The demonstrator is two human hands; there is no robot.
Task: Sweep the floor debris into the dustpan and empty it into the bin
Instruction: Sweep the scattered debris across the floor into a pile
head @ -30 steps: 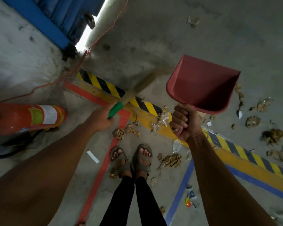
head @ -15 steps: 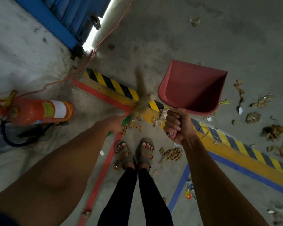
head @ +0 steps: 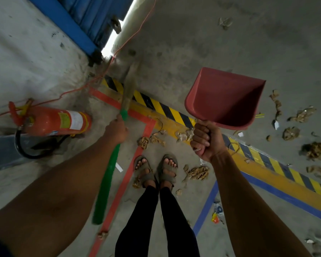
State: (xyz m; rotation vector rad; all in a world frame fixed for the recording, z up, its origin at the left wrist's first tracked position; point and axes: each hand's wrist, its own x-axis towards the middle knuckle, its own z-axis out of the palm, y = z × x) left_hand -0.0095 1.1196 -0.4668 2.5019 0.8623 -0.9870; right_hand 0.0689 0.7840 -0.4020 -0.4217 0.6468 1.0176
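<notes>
My left hand (head: 117, 129) is clenched round the green handle of the broom (head: 107, 175), and my right hand (head: 204, 140) grips the handle of the red dustpan (head: 224, 99), held up off the floor (head: 211, 34) with its pan showing nothing inside. A second ago the broom lay across toward the dustpan; now its bristles point away toward the floor's far edge by the blue door (head: 93, 17), so I judge I am lining up a stroke and no sweeping into the pan has begun. The debris (head: 197, 172) lies scattered around my feet (head: 156, 169), along the striped tape (head: 167, 110) and out to the right. A fire extinguisher (head: 52, 120) lies at the left. The bristle tips blur into the concrete, my fingers hide the dustpan's grip, and I see no bin.
</notes>
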